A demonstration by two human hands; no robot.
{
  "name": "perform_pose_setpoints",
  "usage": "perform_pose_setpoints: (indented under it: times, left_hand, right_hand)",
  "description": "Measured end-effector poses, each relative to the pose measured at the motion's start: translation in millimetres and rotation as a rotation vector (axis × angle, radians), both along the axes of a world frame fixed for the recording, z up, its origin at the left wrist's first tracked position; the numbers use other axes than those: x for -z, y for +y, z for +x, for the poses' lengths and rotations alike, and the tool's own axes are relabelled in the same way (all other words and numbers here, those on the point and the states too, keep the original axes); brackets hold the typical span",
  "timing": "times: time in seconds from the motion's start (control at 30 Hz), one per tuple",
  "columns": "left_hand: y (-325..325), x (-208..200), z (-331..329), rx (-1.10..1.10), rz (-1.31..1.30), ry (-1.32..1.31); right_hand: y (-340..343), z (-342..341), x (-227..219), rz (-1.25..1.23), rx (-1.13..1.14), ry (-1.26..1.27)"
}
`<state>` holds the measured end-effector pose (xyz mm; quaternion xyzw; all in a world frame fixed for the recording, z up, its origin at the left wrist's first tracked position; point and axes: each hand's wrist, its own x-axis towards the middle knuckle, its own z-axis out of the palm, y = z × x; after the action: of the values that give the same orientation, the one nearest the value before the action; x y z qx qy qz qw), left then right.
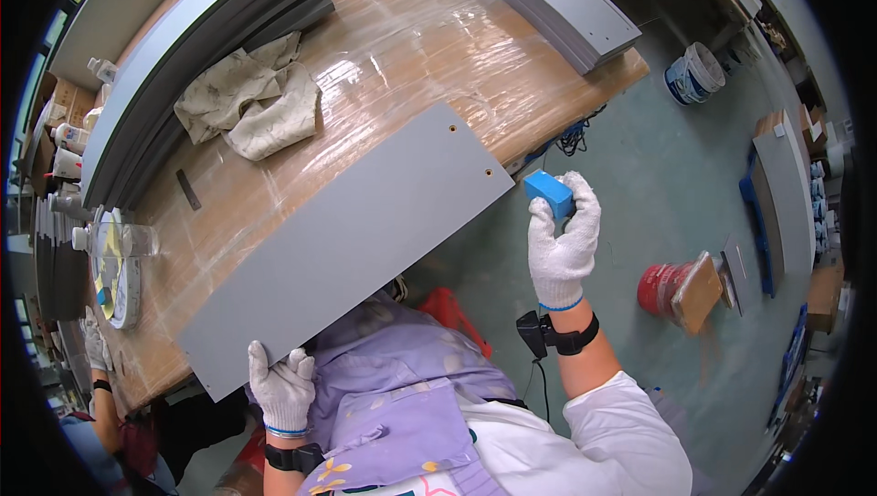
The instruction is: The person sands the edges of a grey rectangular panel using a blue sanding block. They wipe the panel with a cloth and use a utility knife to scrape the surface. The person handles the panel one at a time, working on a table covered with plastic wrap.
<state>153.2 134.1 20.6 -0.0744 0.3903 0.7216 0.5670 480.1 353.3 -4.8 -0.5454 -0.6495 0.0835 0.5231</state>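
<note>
A long flat grey panel (347, 249) lies at a slant along the table's near edge, with two small brass-coloured holes at its far right end. My left hand (281, 388), in a white knitted glove, grips the panel's near edge close to its left end. Out past the right end, my right hand (564, 245) is raised over the floor, also gloved. Between its thumb and fingers it pinches a small blue block (548, 193), apart from the panel.
The table (402, 58) is covered in brown board and clear film. Stacked grey panels (210, 48) and a stained cloth (251, 103) lie at left; another stack (557, 7) is at far right. A red bucket (662, 288) stands on the floor. Another person's gloved hand (96, 345) is at lower left.
</note>
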Motion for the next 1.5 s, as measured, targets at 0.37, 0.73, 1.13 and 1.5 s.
perform_pose_setpoints:
  times: [0.37, 0.73, 1.13, 1.5]
  left_hand:
    - [5, -8, 6, -0.061, -0.026, -0.037]
    - [-10, -4, -2, -0.031, 0.103, -0.119]
    - [-44, 10, -16, 0.018, 0.319, -0.012]
    - [-78, 18, -31, 0.004, 0.412, -0.019]
  right_hand:
    - [-11, -10, 0, 0.022, -0.104, -0.061]
    - [-39, -41, -5, 0.105, -0.266, -0.207]
    - [-93, -109, -17, 0.113, -0.741, -0.210]
    - [-90, -108, -24, 0.153, -0.720, -0.369]
